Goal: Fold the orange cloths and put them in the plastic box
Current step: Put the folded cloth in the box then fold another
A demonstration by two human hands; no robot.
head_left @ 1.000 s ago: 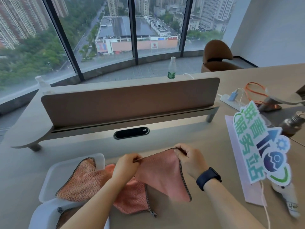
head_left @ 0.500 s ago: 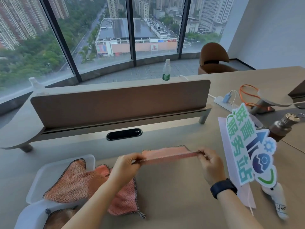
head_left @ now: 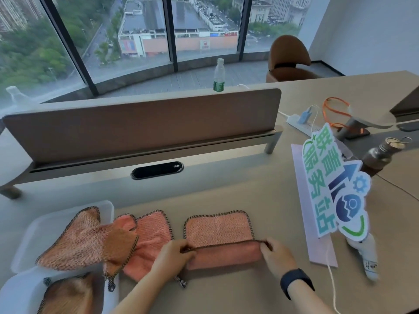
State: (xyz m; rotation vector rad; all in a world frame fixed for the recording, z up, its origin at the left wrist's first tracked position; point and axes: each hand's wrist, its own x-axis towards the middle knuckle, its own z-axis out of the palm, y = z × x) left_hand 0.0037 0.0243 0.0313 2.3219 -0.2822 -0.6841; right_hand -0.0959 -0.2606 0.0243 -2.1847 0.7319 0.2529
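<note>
An orange cloth (head_left: 217, 228) with dark stitched edging lies on the desk in front of me, its near part doubled over toward me. My left hand (head_left: 173, 257) pinches the left end of the folded edge and my right hand (head_left: 275, 254) pinches the right end. To the left, a loose heap of orange cloths (head_left: 90, 241) spills over the rim of a clear plastic lid or tray (head_left: 34, 232). A white plastic box (head_left: 20, 291) at the bottom left holds another orange cloth (head_left: 70, 295).
A brown desk divider (head_left: 140, 125) stands across the back with a black cable slot (head_left: 157, 169) below it. At the right are a colourful sign (head_left: 333, 189) on a pink sheet (head_left: 303, 177), a brown flask (head_left: 381, 155), a power strip (head_left: 299, 124) and cables. A water bottle (head_left: 219, 75) stands behind the divider.
The cloth was held up in the air by its top corners; it now lies on the desk with its near edge folded over, both hands lower and closer to me.
</note>
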